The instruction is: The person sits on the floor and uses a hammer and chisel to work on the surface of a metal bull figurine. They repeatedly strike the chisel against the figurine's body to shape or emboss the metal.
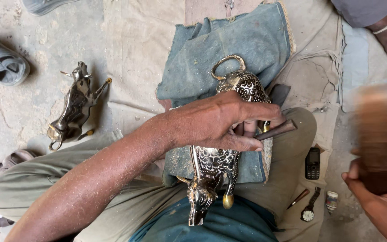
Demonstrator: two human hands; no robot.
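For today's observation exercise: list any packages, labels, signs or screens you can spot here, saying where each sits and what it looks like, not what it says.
Mobile phone: on the cloth right of the person's knee, small black slab with a dark screen above a keypad.
Wristwatch: below the phone, round pale dial on a dark strap.
Small container: right of the wristwatch, short, pale, with a coloured label too small to make out.
No signs in view.

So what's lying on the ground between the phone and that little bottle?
In the head view, a wristwatch and a small dark tool lie between the phone and the bottle.

mallet (377,134) motion-blurred, right hand (381,201) edge-cropped
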